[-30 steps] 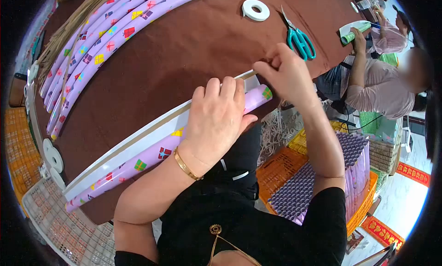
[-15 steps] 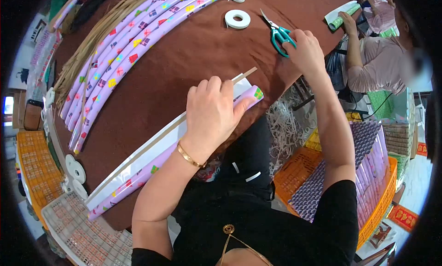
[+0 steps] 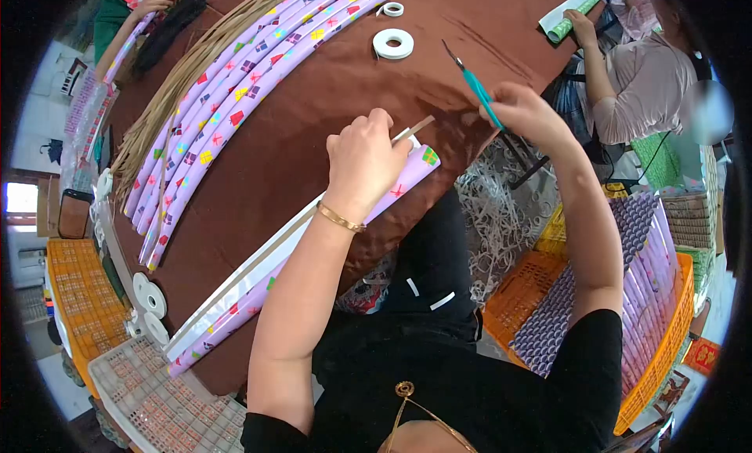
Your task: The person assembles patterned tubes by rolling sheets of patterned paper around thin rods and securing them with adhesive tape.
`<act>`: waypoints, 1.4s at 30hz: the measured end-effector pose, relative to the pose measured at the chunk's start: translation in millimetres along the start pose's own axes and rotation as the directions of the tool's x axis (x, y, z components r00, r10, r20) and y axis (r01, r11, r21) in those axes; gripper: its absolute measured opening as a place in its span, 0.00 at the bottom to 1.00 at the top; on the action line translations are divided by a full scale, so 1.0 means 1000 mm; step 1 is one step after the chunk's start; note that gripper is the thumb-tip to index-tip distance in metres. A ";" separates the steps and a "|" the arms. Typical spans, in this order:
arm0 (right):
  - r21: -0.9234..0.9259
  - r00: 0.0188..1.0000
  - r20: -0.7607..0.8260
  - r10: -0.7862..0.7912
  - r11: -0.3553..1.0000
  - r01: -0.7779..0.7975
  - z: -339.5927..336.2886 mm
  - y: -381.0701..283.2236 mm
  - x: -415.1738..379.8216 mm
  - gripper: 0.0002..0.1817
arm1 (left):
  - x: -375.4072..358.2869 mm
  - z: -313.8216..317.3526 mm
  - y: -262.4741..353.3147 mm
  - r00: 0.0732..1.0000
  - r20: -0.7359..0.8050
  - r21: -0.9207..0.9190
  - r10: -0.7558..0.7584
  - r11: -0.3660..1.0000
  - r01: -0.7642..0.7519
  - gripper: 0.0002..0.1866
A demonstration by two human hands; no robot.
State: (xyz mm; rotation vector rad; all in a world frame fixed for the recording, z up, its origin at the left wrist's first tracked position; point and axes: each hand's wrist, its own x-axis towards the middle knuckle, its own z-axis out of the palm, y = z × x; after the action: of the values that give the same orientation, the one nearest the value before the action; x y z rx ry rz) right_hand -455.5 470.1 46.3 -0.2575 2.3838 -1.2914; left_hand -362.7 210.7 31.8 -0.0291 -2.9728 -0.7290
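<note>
A: Now, item one, the grip. Right hand [image 3: 526, 112], closed around the handles of teal scissors [image 3: 475, 85]; blades raised, tip pointing up and away over the table's near edge.

B: Noted. Left hand [image 3: 370, 161]?

A: Fingers curled down, pressing on the end of a purple wrapped tube [image 3: 313, 253], printed with small gift boxes. Nothing enclosed in the palm; contact from above only. Gold bracelet [image 3: 340, 216] at the wrist.

B: Position of the tube?

A: Flat on the brown tablecloth [image 3: 313, 116], running diagonally from lower left to the hand, along the near edge. Just beside it, a white paper margin with a thin tan strip [image 3: 415, 127], end poking out past the fingers.

B: Further out?

A: Two white tape rolls [image 3: 392, 43] beyond the hands, well apart from the tube. Row of finished purple tubes [image 3: 235, 100] curved across the far left, against a bundle of straw-coloured stalks [image 3: 157, 100]. More tape rolls [image 3: 149, 300] at the left corner. Orange crate [image 3: 654, 351] of purple tubes on the floor, right. Another person, pink sleeve [image 3: 642, 85], at the far right, holding a green roll [image 3: 576, 26].
</note>
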 end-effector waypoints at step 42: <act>-0.741 0.944 -0.190 -0.271 0.670 0.043 -0.017 -0.001 0.026 0.18 | 0.016 -0.001 -0.020 0.957 0.280 -0.406 -0.073 0.894 0.187 0.18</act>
State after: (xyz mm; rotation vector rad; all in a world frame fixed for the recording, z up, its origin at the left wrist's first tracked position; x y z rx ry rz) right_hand -485.9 473.2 48.4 -0.5499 3.0988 -0.3495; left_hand -378.9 193.1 24.5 0.0563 -2.9989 -1.4974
